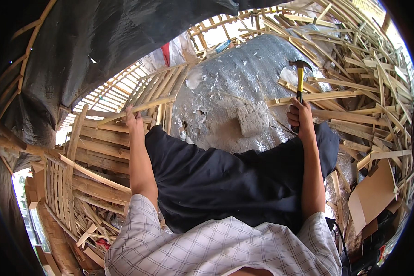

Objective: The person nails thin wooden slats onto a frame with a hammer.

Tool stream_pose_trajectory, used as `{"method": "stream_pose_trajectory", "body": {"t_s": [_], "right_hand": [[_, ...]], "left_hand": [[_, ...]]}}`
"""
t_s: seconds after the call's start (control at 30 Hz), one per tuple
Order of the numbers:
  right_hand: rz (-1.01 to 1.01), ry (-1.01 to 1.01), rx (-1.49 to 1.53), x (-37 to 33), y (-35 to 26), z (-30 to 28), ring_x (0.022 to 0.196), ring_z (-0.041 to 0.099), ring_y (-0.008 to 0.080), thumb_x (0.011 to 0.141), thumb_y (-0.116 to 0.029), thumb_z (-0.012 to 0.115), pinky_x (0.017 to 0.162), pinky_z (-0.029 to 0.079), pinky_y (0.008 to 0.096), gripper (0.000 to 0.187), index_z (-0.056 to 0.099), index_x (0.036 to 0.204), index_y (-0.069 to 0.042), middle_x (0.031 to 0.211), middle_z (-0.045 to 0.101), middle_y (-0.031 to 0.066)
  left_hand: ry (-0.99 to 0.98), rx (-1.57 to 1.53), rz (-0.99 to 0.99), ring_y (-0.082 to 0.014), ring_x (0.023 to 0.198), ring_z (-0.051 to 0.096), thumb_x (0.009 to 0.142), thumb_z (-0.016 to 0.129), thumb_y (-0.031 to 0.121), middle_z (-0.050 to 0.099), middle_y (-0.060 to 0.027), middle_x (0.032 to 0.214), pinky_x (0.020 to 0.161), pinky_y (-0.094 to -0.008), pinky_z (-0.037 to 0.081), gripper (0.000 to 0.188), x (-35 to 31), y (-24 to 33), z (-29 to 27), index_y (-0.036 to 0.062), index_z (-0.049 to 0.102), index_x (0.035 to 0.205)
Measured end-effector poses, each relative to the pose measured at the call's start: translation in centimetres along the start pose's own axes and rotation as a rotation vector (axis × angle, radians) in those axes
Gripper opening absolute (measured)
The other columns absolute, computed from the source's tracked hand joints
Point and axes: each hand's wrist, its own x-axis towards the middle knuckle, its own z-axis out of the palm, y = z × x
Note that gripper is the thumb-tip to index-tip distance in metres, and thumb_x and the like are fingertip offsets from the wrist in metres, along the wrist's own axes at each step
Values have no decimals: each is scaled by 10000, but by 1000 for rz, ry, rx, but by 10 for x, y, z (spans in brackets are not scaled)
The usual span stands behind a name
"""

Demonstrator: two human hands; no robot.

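My left hand [134, 120] is closed around a pale wooden strip [156, 103], which slants up to the right beside a slatted wooden frame [103, 148]. My right hand [301, 116] grips a claw hammer [300, 79] by its black and yellow handle, the dark head pointing up and away from me. Between the two hands a rough grey block [253, 118] rests on a silvery sheet [216, 92]. Dark cloth covers my lap, just nearer than the block.
A large heap of wooden strips [363, 87] spreads along the right side. Cardboard [375, 195] lies at the lower right. Black sheeting [101, 41] hangs at the upper left. More slatted frames [158, 85] and a white sack [179, 48] stand at the back.
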Motion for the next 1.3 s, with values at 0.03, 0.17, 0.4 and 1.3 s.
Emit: {"method": "stream_pose_trajectory", "body": {"t_s": [0.03,0.17,0.4,1.3], "right_hand": [[0,2,-2,-1,-1,1,450,249,19,1069,-184,552,378,176,227,306,346,843,-172,622,289,-91],[-20,10,-24,-2,-3,-2,446,250,19,1071,-194,553,373,181,222,292,369,846,-167,629,300,-85],[-7,30,-86,1,2,-3,441,252,14,1075,-209,560,367,173,216,274,395,859,-169,633,307,-83],[-203,102,-56,-12,-31,-19,436,251,26,1068,-202,563,371,176,228,295,371,847,-167,603,308,-78]], "left_hand": [[-16,-14,-8,-193,974,661,896,740,70,694,-51,1082,825,-350,549,176,-4,-1,1,48,673,1057],[-27,-41,-6,-170,934,651,906,747,80,687,-48,1047,786,-331,560,176,-8,-7,8,40,677,1063],[-7,-174,-45,-164,852,646,928,748,111,674,-46,1004,743,-281,576,210,-19,-13,23,3,671,1091],[-256,10,-619,-186,824,641,861,845,223,610,-34,975,802,-391,605,368,-276,-126,110,118,594,1108]]}}
